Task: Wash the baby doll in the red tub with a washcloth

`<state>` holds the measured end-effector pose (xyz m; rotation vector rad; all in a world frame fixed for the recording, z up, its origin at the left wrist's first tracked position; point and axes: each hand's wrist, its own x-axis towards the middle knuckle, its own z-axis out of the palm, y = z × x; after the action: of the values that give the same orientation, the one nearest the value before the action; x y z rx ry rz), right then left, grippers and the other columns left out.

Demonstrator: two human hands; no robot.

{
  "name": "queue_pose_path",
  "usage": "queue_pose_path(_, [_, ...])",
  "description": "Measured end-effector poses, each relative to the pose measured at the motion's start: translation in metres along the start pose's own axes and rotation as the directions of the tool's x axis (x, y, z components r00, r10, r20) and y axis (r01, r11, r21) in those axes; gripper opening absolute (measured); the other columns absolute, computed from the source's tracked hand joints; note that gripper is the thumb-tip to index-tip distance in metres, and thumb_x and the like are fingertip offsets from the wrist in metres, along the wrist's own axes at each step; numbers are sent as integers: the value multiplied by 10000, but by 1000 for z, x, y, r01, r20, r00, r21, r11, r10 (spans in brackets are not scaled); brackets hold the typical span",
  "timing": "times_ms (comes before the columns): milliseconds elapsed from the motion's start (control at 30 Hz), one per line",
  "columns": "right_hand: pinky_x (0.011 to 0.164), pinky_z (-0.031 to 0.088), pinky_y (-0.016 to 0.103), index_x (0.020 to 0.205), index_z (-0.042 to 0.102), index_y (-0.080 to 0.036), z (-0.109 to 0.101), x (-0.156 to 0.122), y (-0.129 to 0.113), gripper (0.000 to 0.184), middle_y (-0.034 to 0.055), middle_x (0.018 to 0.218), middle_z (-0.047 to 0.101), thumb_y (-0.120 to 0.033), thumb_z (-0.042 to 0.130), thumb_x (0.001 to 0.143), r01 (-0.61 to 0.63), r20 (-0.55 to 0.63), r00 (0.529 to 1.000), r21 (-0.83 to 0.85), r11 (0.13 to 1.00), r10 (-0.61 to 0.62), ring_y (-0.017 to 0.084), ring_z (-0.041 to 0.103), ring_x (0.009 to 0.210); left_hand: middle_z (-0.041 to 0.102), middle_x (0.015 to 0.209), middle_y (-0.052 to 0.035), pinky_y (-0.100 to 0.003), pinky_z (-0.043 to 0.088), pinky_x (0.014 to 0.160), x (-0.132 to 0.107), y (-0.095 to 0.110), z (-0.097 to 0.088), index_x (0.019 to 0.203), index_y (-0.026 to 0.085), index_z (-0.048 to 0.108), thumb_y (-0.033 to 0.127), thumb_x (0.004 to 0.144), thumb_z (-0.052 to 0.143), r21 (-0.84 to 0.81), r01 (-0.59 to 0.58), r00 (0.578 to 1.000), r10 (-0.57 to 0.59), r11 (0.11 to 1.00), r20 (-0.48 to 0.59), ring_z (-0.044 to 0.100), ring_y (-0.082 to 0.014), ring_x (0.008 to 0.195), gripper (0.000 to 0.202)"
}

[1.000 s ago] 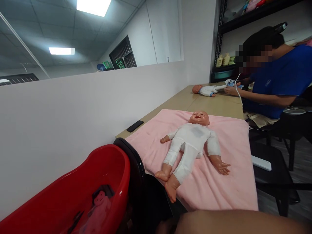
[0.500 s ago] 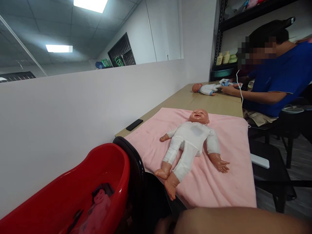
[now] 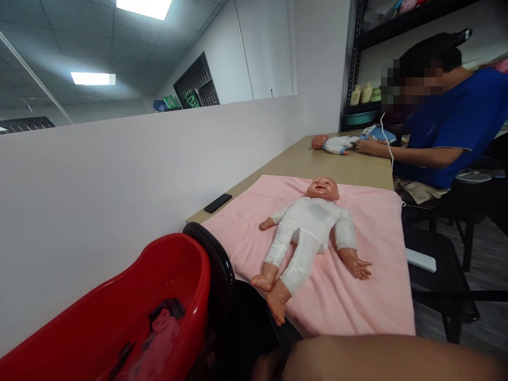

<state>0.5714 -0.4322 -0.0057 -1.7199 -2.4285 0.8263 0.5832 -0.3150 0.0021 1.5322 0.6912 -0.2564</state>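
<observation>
Head view: your right hand (image 3: 270, 369), bottom centre, is shadowed and probably cropped; cannot tell its finger state. Doll (image 3: 309, 233) lies face-up on pink towel (image 3: 377, 301), mid-frame, apart from it. Red tub (image 3: 119, 312) lower left.

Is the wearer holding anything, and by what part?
Cannot be told: the hand is mostly out of frame. The doll lies untouched on the pink towel.
</observation>
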Motion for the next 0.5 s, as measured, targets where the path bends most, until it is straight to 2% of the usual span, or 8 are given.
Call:
queue_pose_path(67, [379,398,186,374,461,-213,9,4,-6,502,-35,450,395,-140,398,867,-208,-85,977,-226,952,194,136,593,427,668,1311,-99,-473,598,959,0,0,0,1300,201,660,483,993,679,-6,13,1000,-13,1000,-3,662,-286,1166,418])
queue_pose_path(133, [356,362,167,412,547,-227,15,7,-9,468,-36,455,421,-164,443,864,-321,-99,947,-301,898,306,134,584,406,661,1324,-102,-475,597,960,1,0,1,1303,206,657,466,993,684,-8,22,1000,-22,1000,-4,656,-286,1174,406])
queue_pose_path(167, [359,365,165,427,567,-226,16,8,-9,433,-33,466,438,-158,491,849,-309,-71,951,-277,910,301,138,597,423,657,1326,-102,-480,595,969,1,0,1,1311,187,652,463,995,681,-8,27,1000,-27,1000,-4,658,-285,1168,421])
queue_pose_path(267, [410,423,181,430,540,-208,12,6,-2,374,-19,507,459,-85,596,779,-138,31,989,-97,986,141,161,659,534,651,1329,-106,-483,595,974,0,0,1,1326,171,642,471,1001,670,-2,34,999,-34,999,2,660,-283,1159,444])
queue_pose_path(333, [458,458,208,430,516,-201,5,2,4,391,-17,530,454,-78,555,799,-41,79,996,-7,999,42,172,680,596,658,1328,-105,-485,598,962,-1,-2,1,1319,192,648,479,998,671,6,30,1000,-30,1000,8,658,-293,1167,431])
queue_pose_path(433, [514,469,249,439,496,-187,-5,-2,11,448,-18,565,449,-91,405,867,90,135,985,124,988,-106,163,676,629,670,1324,-92,-493,597,953,-4,-5,0,1270,220,670,459,996,679,17,4,1000,-4,1000,15,650,-317,1183,364])
queue_pose_path(500, [531,475,253,424,453,-179,-11,-3,12,479,-14,564,432,-94,376,889,83,149,983,180,980,-110,160,671,636,673,1324,-89,-497,595,950,-7,-8,-1,1244,234,679,445,991,688,24,-30,999,29,999,18,643,-323,1192,330])
